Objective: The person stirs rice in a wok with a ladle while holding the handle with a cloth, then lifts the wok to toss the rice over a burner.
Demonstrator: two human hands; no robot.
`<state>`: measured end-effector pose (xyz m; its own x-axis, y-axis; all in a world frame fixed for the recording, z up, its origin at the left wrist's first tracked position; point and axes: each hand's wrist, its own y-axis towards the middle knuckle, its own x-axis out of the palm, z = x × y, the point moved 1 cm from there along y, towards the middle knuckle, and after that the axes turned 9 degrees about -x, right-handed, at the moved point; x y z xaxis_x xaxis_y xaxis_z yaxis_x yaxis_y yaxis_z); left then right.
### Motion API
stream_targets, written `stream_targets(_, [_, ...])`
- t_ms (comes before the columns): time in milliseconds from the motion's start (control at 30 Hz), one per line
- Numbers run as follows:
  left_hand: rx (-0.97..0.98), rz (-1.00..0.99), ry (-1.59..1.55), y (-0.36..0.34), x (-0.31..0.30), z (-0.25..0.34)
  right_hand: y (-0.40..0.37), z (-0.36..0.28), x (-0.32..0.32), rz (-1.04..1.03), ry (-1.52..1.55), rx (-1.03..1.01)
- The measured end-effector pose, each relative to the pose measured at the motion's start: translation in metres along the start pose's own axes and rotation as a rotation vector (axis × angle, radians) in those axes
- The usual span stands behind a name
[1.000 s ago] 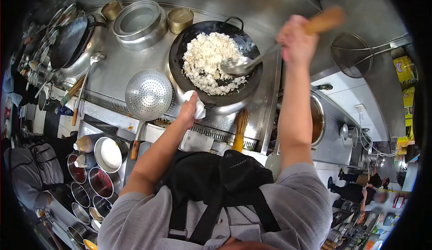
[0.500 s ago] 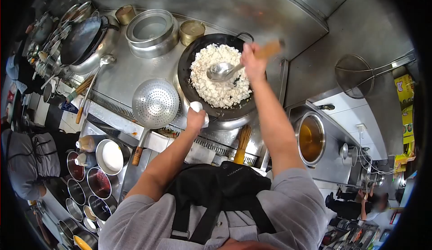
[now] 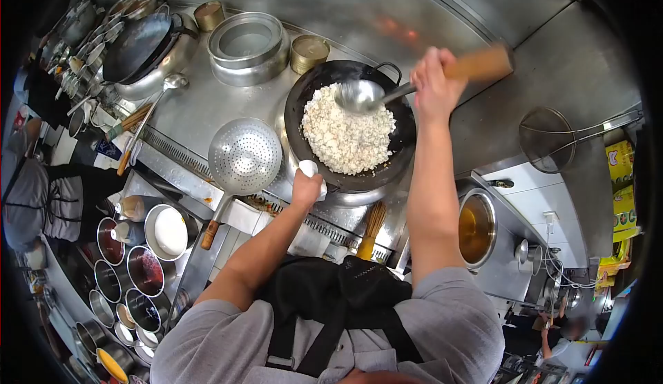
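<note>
A black wok (image 3: pixel 407 142) sits on the stove, with white fried rice (image 3: pixel 349 139) heaped in its middle. My right hand (image 3: pixel 438 83) is closed round the handle of a metal ladle (image 3: pixel 359 97), whose bowl is at the far side of the rice. The ladle's wooden grip sticks out beyond my fist to the right, blurred by motion. At the wok's near left rim, my left hand (image 3: pixel 306 188) is closed on a folded white cloth (image 3: pixel 310 169). Whatever part of the wok lies under the cloth is hidden.
A perforated skimmer (image 3: pixel 245 156) lies left of the wok. Behind stand a metal pot (image 3: pixel 248 49) and a can (image 3: pixel 309 54). A bamboo brush (image 3: pixel 373 228) is near me; a pot of amber liquid (image 3: pixel 476 228) stands right. Sauce pots (image 3: pixel 146 271) fill the lower left, near another person (image 3: pixel 41 197).
My right hand has moved up and right, drawing the ladle's bowl from the middle of the rice to its far side. My left hand stays at the wok's rim with the cloth.
</note>
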<state>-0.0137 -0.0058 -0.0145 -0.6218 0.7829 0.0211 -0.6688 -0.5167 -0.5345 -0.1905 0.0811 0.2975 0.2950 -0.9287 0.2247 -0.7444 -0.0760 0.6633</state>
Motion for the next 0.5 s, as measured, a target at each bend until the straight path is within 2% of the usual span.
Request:
stream_targets(67, [-0.013, -0.003, 0.015, -0.003, -0.002, 0.001, -0.038, 0.053, -0.023, -0.037, 0.009, -0.093])
stream_targets(100, [-0.014, -0.008, 0.027, -0.002, -0.002, 0.001, -0.052, 0.059, -0.021, -0.057, 0.016, -0.145])
stream_targets(133, [-0.014, -0.003, 0.025, 0.001, -0.001, -0.004, -0.052, 0.069, -0.018, -0.052, -0.062, 0.101])
stream_targets(167, [-0.006, 0.010, 0.042, 0.007, 0.000, -0.010, -0.042, 0.073, -0.023, -0.052, -0.057, 0.101])
stream_targets(233, [-0.005, 0.023, 0.064, 0.005, 0.000, -0.013, -0.009, 0.010, 0.009, -0.112, -0.202, 0.075])
stream_targets(267, [-0.007, 0.020, 0.045, -0.003, -0.001, -0.002, -0.004, 0.003, 0.008, -0.096, -0.091, -0.017])
stream_targets(300, [-0.012, 0.014, 0.024, -0.008, -0.001, 0.005, -0.008, 0.012, 0.004, -0.098, -0.092, -0.016])
stream_targets(367, [-0.022, 0.003, 0.036, -0.009, -0.002, 0.009, -0.028, 0.053, -0.013, -0.028, 0.244, -0.096])
stream_targets(400, [-0.026, -0.009, 0.058, -0.011, -0.003, 0.007, -0.036, 0.063, -0.001, -0.026, 0.058, -0.058])
stream_targets(433, [-0.018, -0.003, 0.057, -0.009, -0.003, 0.008, -0.038, 0.066, 0.001, -0.007, -0.081, 0.079])
stream_targets(467, [-0.001, 0.012, 0.033, -0.008, -0.002, 0.009, -0.030, 0.065, -0.001, -0.057, -0.148, 0.091])
stream_targets(500, [0.005, 0.024, 0.011, -0.006, -0.002, 0.002, -0.023, 0.036, 0.009, -0.106, -0.221, 0.113])
